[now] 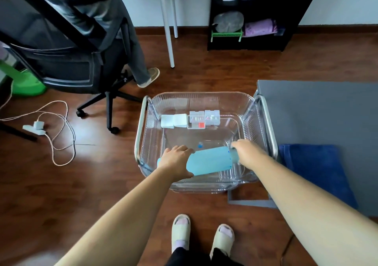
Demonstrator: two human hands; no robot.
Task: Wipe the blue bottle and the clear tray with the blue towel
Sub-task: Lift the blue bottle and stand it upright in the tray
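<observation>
Two bare hands hold the blue bottle [210, 160] level above the near part of the clear tray [200, 94]. The left hand [177, 161] curls its fingers over the bottle's base end, with the thumb tucked beneath. The right hand [246, 151] wraps round the cap end, though its fingertips are hidden behind the hand itself. The bottle is a smooth, matte, pale turquoise cylinder that narrows to a paler cap. A few tiny dark-blue marks near its shoulder are too small to read.

The tray is a deep, square basin of see-through plastic with rounded corners and ribbed walls. A bent metal handle [141, 126] runs along its left side and another along its right. At the far end of its floor lie two small white boxes [174, 120], touching each other. Just beside them are clear, lidded boxes [204, 118], one showing an orange-red patch, and any print on them is too blurred to read.

To the right of the tray, the blue towel [315, 163] lies flat on a smooth grey surface [327, 112]. The towel is dark blue, plush and rectangular, and no hand touches it. Glossy reddish wood-grain flooring [102, 173] spreads around, with a pale looped cable [61, 139] lying to the left.
</observation>
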